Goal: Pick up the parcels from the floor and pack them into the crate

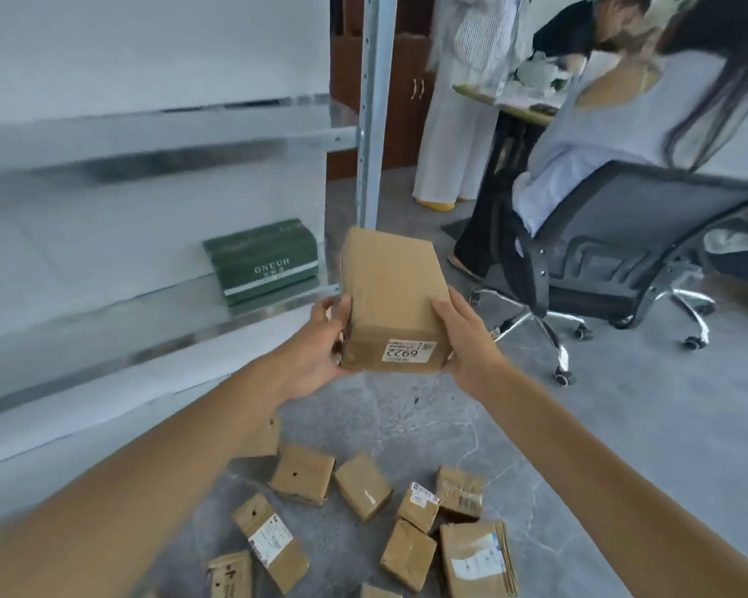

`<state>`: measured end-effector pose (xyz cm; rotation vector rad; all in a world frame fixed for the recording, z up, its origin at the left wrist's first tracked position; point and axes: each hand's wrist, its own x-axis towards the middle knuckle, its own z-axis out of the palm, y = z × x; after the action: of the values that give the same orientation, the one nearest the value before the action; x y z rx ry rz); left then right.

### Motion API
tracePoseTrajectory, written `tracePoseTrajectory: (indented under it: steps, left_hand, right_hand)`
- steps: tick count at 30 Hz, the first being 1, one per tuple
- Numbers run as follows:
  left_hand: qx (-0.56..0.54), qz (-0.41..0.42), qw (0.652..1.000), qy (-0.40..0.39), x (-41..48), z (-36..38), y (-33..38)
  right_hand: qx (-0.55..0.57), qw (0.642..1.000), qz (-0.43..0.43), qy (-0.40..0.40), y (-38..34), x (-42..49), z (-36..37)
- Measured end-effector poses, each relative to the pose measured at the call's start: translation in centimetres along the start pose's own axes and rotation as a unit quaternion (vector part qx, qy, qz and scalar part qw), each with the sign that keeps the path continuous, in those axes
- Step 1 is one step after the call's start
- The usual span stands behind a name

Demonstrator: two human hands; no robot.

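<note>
I hold a brown cardboard parcel (pixel 391 291) up at chest height, its near end bearing a white label that reads 6922 upside down. My left hand (pixel 320 347) grips its left side and my right hand (pixel 467 338) grips its right side. Below, several more brown parcels lie scattered on the grey floor, among them a square one (pixel 303 473), a labelled one (pixel 271 541) and a large flat one (pixel 478 558). No crate is in view.
A metal shelf rack (pixel 372 105) stands at the left, with a green box (pixel 262 261) on its low shelf. At the right a person sits in a black office chair (pixel 622 252) on castors. Another person stands beyond by a desk (pixel 510 103).
</note>
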<state>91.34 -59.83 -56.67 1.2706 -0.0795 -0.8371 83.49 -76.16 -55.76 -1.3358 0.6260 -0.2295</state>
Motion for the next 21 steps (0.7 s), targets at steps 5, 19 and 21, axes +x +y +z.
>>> tracePoseTrajectory:
  steps: [5,19,21]
  left_hand:
    - [-0.04,-0.001,0.999,-0.029,-11.0,5.7,15.1]
    - [-0.02,0.199,0.977,-0.073,-36.3,12.5,39.3]
    - [-0.056,0.197,0.972,-0.118,-38.7,12.0,38.8]
  right_hand:
    - [0.003,0.999,-0.037,-0.016,-17.2,-8.8,1.8]
    - [0.012,0.958,-0.239,-0.155,-45.7,-28.3,8.7]
    - [0.007,0.954,-0.254,-0.158,-45.5,-30.9,9.7]
